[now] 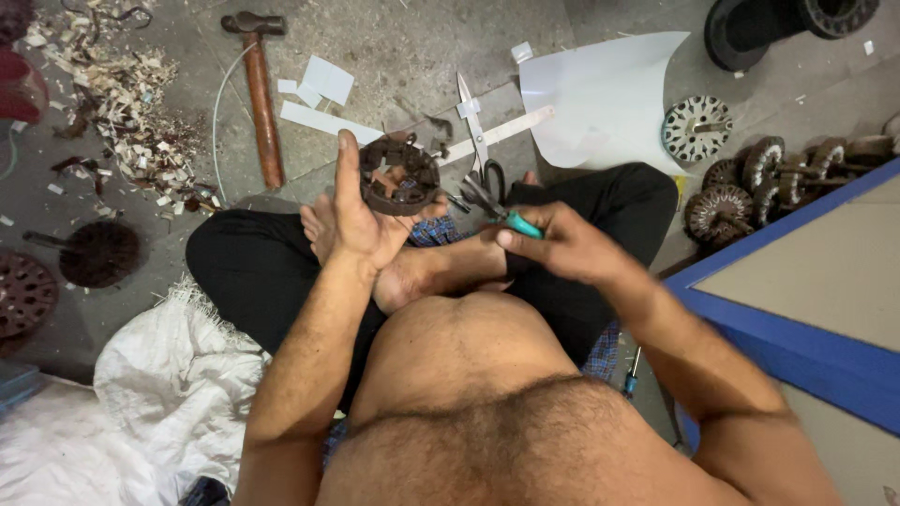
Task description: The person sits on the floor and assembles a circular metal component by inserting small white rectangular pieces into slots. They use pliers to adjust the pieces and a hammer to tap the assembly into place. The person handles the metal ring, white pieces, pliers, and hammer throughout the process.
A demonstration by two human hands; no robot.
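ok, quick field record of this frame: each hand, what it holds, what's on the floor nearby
left hand: holds a dark round stator ring, palm up
right hand: grips teal-handled pliers, nose toward the ring
floor: hammer, scissors, white sheet, paper strips
right side: more wound stators
posture: seated cross-legged

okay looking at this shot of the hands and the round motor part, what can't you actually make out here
Head view only:
- Ring-shaped motor core: its underside is covered by the left hand.
- Pliers: the handles are wrapped by the right hand; the tip is blurred, so contact with the core is unclear.
- Screwdriver: mostly hidden behind the right forearm.
- Dark round part: cut off by the top edge.
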